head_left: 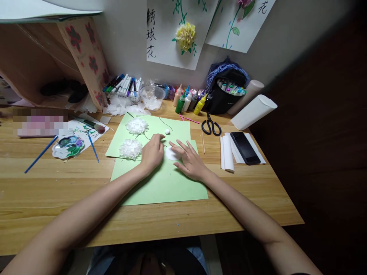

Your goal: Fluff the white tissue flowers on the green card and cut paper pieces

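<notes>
Two light green sheets of paper (163, 191) overlap on the table. My left hand (153, 152) rests over the upper sheet, its fingers curled in; what they hold, if anything, is hidden. Beside it, my right hand (189, 161) has its fingers spread, with the fingertips over a flat white paper piece (171, 154). A small white ball (167, 131) lies just beyond both hands. Left of my left hand sit two fluffy white paper flowers, an upper one (137, 125) and a lower one (130, 149). Thin dark lines show on the upper sheet near them.
Black scissors (211, 125) and a phone (245, 148) on white paper lie to the right. Paint bottles (187, 101), markers (126, 84) and a clear tub (152, 97) line the wall. A paint palette (68, 147) and brushes occupy the left. White paper scraps (122, 105) lie behind.
</notes>
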The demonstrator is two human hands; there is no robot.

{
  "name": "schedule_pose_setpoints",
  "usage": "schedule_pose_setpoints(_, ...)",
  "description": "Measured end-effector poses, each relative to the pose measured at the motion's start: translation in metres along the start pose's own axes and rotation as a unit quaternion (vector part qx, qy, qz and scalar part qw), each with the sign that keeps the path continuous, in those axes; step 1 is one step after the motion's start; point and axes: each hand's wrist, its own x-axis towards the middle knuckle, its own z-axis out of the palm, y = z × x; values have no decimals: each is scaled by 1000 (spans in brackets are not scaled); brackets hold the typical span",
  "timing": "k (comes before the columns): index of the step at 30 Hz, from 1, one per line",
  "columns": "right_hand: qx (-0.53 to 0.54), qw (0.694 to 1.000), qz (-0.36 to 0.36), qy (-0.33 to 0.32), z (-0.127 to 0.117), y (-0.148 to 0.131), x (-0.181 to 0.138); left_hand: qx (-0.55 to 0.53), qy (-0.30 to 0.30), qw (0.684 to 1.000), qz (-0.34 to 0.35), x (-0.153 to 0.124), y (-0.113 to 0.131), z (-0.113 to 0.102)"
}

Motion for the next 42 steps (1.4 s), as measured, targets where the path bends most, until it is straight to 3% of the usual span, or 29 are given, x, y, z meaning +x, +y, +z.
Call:
schedule_pose_setpoints(19,32,999,-16,-23,-3,-3,0,-76,-8,997,8,3,-7,-1)
schedule_pose_setpoints(42,28,998,-47,-19,-6,-6,-3,-69,-10,997,15,3,-7,0)
